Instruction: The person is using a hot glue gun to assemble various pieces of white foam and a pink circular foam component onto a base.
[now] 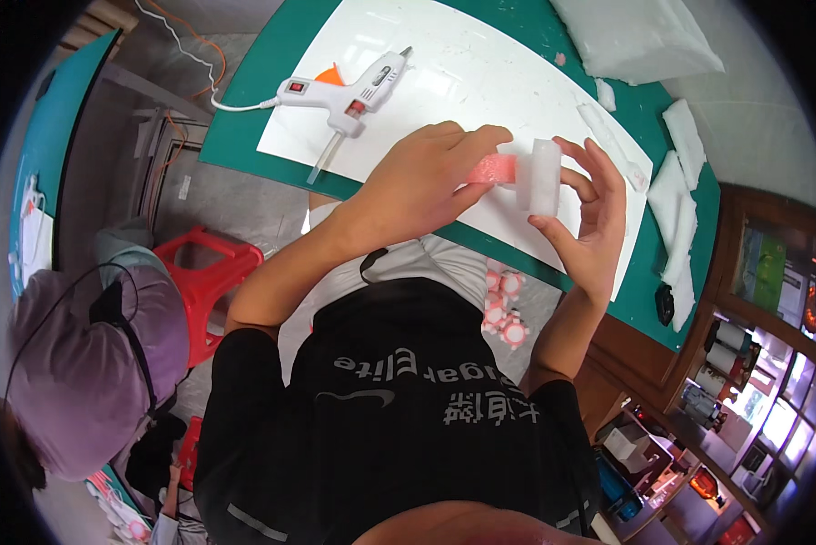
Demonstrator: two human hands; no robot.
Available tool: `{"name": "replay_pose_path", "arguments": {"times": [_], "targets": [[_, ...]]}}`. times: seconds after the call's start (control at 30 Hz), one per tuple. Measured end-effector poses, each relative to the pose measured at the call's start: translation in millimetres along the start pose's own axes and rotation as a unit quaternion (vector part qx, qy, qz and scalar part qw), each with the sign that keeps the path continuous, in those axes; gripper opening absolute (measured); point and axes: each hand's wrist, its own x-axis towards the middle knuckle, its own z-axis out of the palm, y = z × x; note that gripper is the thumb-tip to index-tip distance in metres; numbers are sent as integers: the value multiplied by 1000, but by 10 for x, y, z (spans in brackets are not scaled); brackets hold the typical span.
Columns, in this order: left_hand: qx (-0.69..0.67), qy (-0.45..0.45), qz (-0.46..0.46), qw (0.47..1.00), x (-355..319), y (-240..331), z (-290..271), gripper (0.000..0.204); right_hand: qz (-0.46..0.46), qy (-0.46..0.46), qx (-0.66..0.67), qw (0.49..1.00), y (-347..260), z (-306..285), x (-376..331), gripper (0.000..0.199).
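Over the near edge of the white board, my left hand (426, 173) is closed on a pink, bumpy-textured piece (496, 169), pinched between thumb and fingers. My right hand (594, 218) grips a white foam piece (542, 177) by its edges, thumb below and fingers above. The pink piece meets the white foam or sits right beside it; the exact contact cannot be made out. To the left of my hands, a white hot glue gun (358, 98) lies on the board, a glue stick (326, 156) sticking out of its back.
The white board (467, 68) rests on a green table (694, 331). White foam strips (671, 209) and a large white foam bundle (639, 41) lie at the right and far side. Pink-and-white rolls (508, 309) are on the floor. A red stool (203, 272) and another person (99, 363) are at left.
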Motion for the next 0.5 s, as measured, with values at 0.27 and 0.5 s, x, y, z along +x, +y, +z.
{"name": "replay_pose_path", "arguments": {"times": [0.27,0.5], "targets": [[-11,24,39,999,1,-35,44,45,-37,-11,-124,992,-147,68,-9,85],[-51,45,13,998,-23,-79,71,53,-24,-57,-189,980,-286,74,106,78]]}}
